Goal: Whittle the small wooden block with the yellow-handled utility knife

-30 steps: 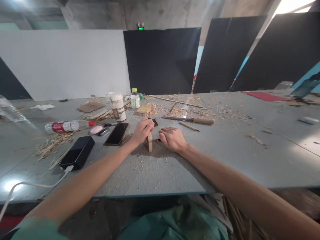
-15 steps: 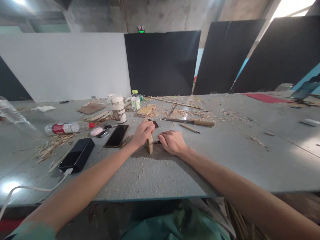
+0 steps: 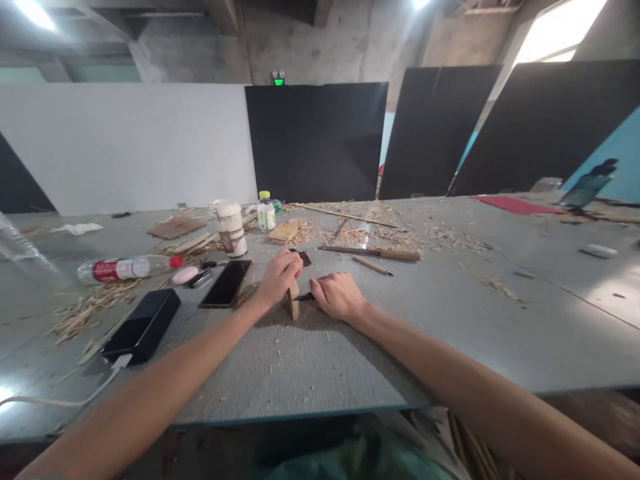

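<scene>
My left hand is closed around the top of a small wooden block, which stands on edge on the grey table. Just to the right, my right hand is wrapped round a dark, narrow carving tool. Its tip points left and meets the block's right face; the rest of the tool is hidden in my fist. Behind the hands lie a long tool with a brown handle and a short wooden-handled tool. A small dark brown piece shows beyond my left hand.
Left of my hands are a phone, a black power bank with a white cable, a lying bottle and a paper cup. A small bottle stands farther back. Wood shavings are scattered over the table.
The view has tilted up and shifted slightly, so the table sits lower in it. More of the dark tool shows between the block and my right hand; both grips are unchanged.
</scene>
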`<state>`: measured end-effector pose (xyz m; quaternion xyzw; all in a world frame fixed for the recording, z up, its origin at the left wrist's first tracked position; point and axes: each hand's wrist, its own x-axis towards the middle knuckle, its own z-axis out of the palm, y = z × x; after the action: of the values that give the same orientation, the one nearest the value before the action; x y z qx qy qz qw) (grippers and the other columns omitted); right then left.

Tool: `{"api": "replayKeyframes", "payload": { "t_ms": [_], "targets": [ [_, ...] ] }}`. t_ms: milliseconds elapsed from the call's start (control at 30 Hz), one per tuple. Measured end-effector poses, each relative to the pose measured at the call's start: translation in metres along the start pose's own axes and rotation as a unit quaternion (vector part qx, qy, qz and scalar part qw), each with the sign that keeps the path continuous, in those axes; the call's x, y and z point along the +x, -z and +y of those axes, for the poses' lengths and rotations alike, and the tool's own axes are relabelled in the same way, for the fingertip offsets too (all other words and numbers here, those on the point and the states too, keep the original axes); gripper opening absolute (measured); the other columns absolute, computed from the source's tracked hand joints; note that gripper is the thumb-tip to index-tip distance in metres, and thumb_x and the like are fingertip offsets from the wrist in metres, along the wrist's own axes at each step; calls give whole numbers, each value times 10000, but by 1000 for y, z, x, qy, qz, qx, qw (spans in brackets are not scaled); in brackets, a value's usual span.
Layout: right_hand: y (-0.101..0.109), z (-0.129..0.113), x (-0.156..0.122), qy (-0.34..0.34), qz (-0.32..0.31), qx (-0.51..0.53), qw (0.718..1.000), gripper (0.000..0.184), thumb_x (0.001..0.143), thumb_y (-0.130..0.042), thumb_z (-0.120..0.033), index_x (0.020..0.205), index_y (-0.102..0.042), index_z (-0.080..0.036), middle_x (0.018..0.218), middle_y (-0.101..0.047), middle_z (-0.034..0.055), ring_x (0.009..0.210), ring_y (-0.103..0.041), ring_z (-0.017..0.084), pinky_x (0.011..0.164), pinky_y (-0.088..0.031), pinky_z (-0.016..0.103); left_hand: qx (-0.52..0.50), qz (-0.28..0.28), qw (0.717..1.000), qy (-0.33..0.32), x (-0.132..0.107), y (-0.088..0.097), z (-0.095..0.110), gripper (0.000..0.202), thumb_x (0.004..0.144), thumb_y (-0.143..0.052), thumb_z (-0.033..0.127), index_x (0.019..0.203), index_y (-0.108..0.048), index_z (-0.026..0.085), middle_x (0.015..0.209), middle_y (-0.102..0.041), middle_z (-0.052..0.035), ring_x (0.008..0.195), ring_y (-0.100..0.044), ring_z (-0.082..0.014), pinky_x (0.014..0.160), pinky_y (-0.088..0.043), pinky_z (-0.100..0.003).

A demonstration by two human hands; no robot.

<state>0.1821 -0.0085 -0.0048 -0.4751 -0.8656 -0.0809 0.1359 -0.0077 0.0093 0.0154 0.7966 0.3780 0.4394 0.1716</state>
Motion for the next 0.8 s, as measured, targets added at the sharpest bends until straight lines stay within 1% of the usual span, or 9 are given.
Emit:
{"api": "replayKeyframes", "payload": {
  "t_ms": [100, 167, 367, 467, 533, 600, 733, 800],
  "targets": [
    [0, -1, 0, 46, -19, -25, 998, 571, 1108, -384, -393, 810, -821, -178, 844, -809, 96, 672, -688, 183, 604, -279, 324, -5, -1, 1000, -6, 1, -1, 0, 369, 980, -381, 330, 623, -372, 238, 677, -512, -31, 775, -492, -225, 803, -391, -375],
    [0, -1, -1, 60, -24, -30, 997, 547, 1099, -404, -387, 793, -810, -185, 838, -806, 90, 672, -682, 181, 602, -271, 320, -1, -3, 1000, -5, 1, -1, 1, 368, 975, -385, 331, 620, -364, 236, 671, -504, -30, 763, -485, -222, 803, -388, -373],
    [6, 3, -3, 9, 5, 23, 1000, 547, 1120, -359, -347, 888, -827, -184, 901, -816, 85, 729, -701, 174, 630, -283, 310, 17, -7, 1000, -1, 1, 0, 0, 364, 975, -386, 339, 625, -388, 238, 681, -531, -31, 786, -508, -228, 801, -408, -373],
    [7, 2, -2, -19, 1, 21, 1000, 562, 1128, -346, -339, 900, -834, -179, 906, -819, 93, 741, -711, 182, 634, -296, 308, 16, -5, 1000, -7, 0, 0, -3, 370, 986, -387, 327, 626, -398, 238, 681, -528, -30, 794, -511, -230, 801, -413, -372],
    [6, 1, -1, -27, -7, 8, 1000, 575, 1130, -343, -350, 896, -839, -179, 923, -824, 102, 756, -723, 192, 634, -302, 310, 13, -3, 1000, -7, 0, -1, -3, 368, 984, -392, 314, 624, -392, 238, 677, -521, -27, 788, -505, -228, 801, -408, -372],
    [3, 0, 0, -12, -16, -13, 1000, 588, 1129, -342, -378, 893, -842, -180, 926, -825, 110, 755, -729, 201, 628, -303, 313, 9, 1, 1000, -7, 0, -1, -3, 370, 985, -391, 304, 621, -385, 238, 671, -520, -26, 783, -504, -226, 805, -405, -374],
    [0, -1, 2, 63, -39, -51, 996, 590, 1114, -366, -422, 840, -826, -174, 866, -815, 109, 708, -714, 214, 602, -281, 324, 15, 5, 1000, -2, 0, -1, -4, 390, 999, -380, 303, 614, -385, 240, 665, -529, -31, 792, -520, -229, 804, -421, -375],
    [1, -1, 2, 61, -39, -44, 996, 576, 1112, -369, -402, 838, -822, -177, 870, -814, 103, 705, -706, 206, 606, -279, 326, 19, 3, 1000, -2, 1, -1, -5, 395, 1007, -375, 304, 618, -388, 238, 671, -535, -32, 797, -528, -228, 811, -429, -374]
  ]
}}
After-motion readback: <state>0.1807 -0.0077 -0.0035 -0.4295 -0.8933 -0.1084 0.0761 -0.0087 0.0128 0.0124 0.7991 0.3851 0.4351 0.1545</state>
